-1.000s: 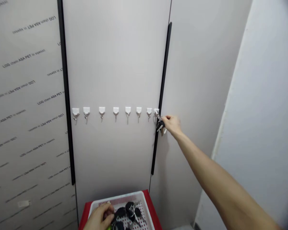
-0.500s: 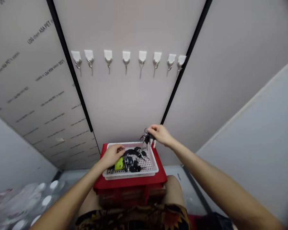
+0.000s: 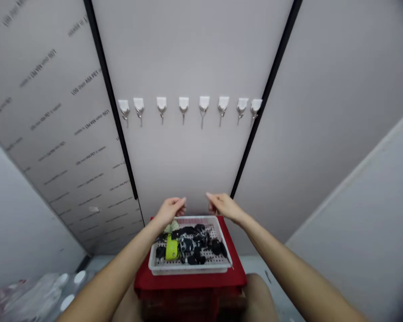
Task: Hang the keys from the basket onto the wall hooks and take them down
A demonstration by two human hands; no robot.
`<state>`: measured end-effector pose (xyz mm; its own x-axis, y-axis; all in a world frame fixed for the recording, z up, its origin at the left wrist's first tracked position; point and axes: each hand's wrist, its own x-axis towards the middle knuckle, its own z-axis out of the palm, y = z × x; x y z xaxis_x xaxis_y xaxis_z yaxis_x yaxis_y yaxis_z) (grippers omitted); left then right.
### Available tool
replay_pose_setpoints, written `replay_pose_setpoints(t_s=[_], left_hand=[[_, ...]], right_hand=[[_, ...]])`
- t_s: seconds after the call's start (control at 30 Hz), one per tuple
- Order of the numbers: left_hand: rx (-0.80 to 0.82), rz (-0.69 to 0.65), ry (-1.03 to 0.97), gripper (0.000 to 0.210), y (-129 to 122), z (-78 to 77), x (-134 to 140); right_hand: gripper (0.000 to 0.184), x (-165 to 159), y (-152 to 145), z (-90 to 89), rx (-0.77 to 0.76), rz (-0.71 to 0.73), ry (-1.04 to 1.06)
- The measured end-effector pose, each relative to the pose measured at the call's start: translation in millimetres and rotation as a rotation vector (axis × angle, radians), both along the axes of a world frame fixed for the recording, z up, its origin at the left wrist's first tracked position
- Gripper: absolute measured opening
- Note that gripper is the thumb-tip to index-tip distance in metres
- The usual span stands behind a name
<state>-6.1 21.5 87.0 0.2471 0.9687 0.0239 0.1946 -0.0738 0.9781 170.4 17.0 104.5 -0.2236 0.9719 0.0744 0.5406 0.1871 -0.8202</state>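
1. filling most of the view, a pale wall panel [image 3: 195, 58] stands upright ahead, bordered by a left black strip [image 3: 110, 96] and a right black strip [image 3: 268, 89]
2. below it, a red-covered stand [image 3: 188, 281] sits between the person's knees, which probably keeps its top low and within easy reach of both arms
3. on that stand lies a white basket [image 3: 190, 271], its raised sides likely there to stop small pieces from sliding off
4. at the lower left, well apart from the stand, are capped bottles [image 3: 79, 277], partly blurred
5. the left hand [image 3: 171, 208] hangs over the basket's far left edge, fingers curled and thumb near the forefinger; nothing shows in it, though i cannot tell what the curl hides
6. the right hand [image 3: 223, 205] is opposite, over the far right edge, fingers bent inward and thumb toward the left hand; the two are apart, and whether it grips anything i cannot tell
7. eight white hooks [image 3: 183, 103] run across the panel in a level row, prongs down, presumably spaced so hung things stay separate
8. dark-headed keys [image 3: 216, 247] lie jumbled in the basket, and a yellow-green case [image 3: 172, 248] rests among them, left of the middle
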Motion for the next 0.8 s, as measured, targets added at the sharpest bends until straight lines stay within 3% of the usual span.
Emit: replay_pose_setpoints(t_s=[0.07,0.17,0.27,0.33,0.5,0.8], left_hand=[[-0.103,-0.08,-0.26,0.044,11,38.1,12],[-0.141,-0.336,-0.448,0.054,20,92.7,28],[-0.164,-0.489,-0.459,0.057,22,119.9,37],[-0.184,-0.521,-0.452,0.058,22,121.7,39],[-0.24,-0.543,-0.436,0.058,19,107.4,39],[-0.288,-0.463,-0.334,0.058,18,80.9,32]], right_hand=[[0.052,-5,12,37.3,0.021,0.035,0.2],[0.055,-13,22,85.3,-0.061,0.241,0.594],[0.057,-15,23,105.9,-0.191,0.418,0.751],[0.058,-14,22,105.9,-0.242,0.449,0.778],[0.058,-12,19,93.6,-0.311,0.419,0.767],[0.057,-19,18,67.0,-0.37,0.36,0.73]])
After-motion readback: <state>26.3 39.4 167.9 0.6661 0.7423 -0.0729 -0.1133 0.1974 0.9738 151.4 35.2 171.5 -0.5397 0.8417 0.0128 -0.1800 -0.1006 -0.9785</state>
